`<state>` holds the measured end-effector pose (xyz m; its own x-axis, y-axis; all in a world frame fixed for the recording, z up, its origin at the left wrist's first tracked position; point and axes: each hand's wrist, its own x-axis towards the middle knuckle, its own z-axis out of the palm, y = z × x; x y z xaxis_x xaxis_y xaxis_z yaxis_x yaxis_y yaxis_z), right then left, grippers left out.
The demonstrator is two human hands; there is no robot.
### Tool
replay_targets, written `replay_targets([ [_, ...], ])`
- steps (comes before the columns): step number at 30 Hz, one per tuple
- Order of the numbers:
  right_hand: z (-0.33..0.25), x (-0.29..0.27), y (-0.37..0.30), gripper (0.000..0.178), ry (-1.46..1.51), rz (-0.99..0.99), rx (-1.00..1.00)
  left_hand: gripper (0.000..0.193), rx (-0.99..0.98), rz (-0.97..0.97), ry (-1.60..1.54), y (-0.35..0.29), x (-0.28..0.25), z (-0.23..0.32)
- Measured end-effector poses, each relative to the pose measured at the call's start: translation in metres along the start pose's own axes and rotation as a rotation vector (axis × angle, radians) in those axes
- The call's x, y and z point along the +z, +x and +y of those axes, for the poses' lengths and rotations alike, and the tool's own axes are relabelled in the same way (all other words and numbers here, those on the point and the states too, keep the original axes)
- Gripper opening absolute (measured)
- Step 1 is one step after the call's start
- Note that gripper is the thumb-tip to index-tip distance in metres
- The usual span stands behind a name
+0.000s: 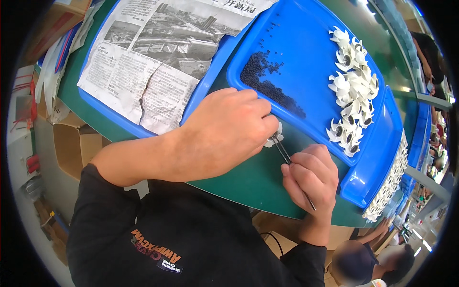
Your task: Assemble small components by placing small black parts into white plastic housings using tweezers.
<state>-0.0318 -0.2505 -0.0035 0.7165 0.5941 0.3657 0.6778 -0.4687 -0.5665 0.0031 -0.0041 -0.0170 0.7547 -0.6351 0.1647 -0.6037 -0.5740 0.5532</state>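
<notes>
Because the white bladed plastic wheel (280,127) looks small, our left hand (233,123) seemingly pinches it steady while our right hand (313,178) pinches slim metal tweezers (283,152).

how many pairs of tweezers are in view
1: the metal tweezers are in the right hand, their tips at a white bladed wheel by the left hand. Others may be hidden in the cluttered background.

Green tabletop (248,182) w/ bright light glints, upper R. Open cardboard box (88,149) sits below, L. Pale bars (428,182) cross the bg, far R.
</notes>
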Motion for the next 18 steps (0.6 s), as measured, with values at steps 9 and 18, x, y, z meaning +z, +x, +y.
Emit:
replay_targets([
  [9, -0.005, -0.003, 0.011, 0.023, 0.008, -0.050, 0.034, 0.021, 0.021, 0.009, 0.006, 0.000, -0.006, 0.000],
  [18, 0.016, -0.047, -0.036, 0.016, 0.053, 0.430, 0.070, 0.024, 0.035, 0.192, 0.109, -0.002, -0.078, 0.003],
])
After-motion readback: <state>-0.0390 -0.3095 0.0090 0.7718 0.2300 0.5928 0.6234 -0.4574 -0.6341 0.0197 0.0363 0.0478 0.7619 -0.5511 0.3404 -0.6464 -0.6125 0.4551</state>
